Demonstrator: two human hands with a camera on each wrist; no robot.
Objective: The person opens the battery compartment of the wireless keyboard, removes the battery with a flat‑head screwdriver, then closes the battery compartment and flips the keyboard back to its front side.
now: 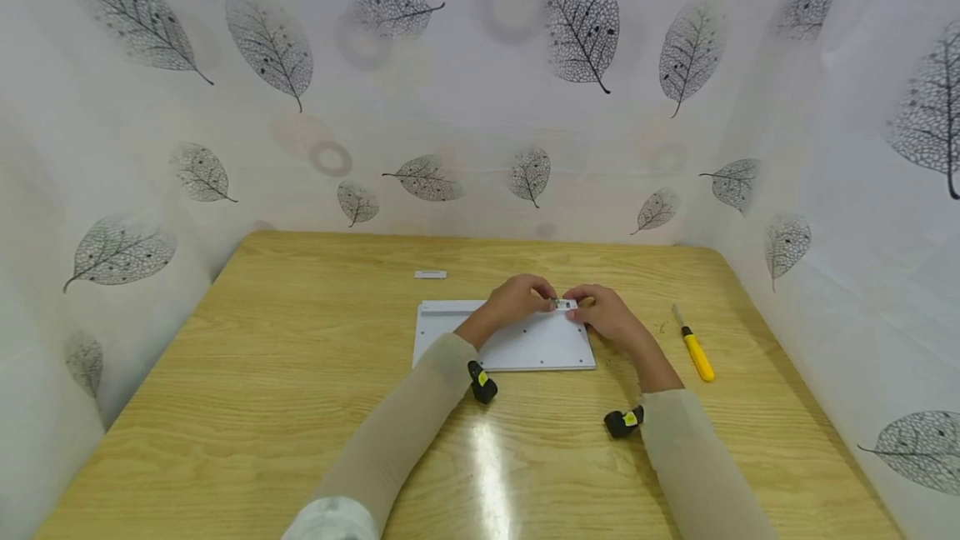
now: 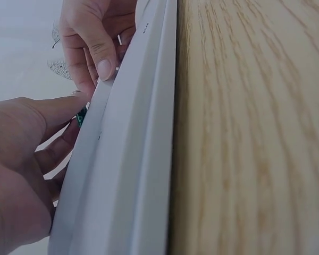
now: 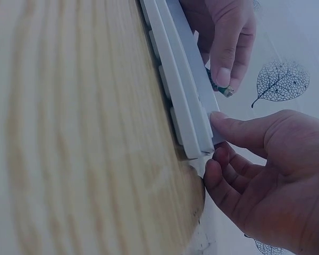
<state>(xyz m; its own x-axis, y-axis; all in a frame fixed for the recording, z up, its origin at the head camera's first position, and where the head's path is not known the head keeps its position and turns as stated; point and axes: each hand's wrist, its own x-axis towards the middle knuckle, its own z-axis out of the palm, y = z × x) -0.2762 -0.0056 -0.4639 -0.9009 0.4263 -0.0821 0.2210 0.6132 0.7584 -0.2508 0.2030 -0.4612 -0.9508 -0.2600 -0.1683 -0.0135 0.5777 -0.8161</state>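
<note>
A white keyboard [image 1: 536, 350] lies on the table with its back up; its keys [image 3: 175, 126] face the wood in the right wrist view. My left hand [image 1: 519, 298] pinches a small green circuit board [image 3: 221, 89] with a metal connector end between thumb and fingers. It holds the board at the keyboard's far edge, near an opening [image 1: 567, 305] in the raised strip. At the far right corner my right hand [image 1: 609, 315] grips the keyboard, its thumb [image 3: 226, 125] on the back and the other fingers curled around the edge.
A small white cover piece [image 1: 431, 274] lies behind the keyboard, towards the left. On the right is a screwdriver [image 1: 699, 357] with a yellow handle, and tiny dark bits [image 1: 662, 327] lie beside it. Leaf-patterned curtains [image 1: 465, 107] surround the wooden table [image 1: 300, 340].
</note>
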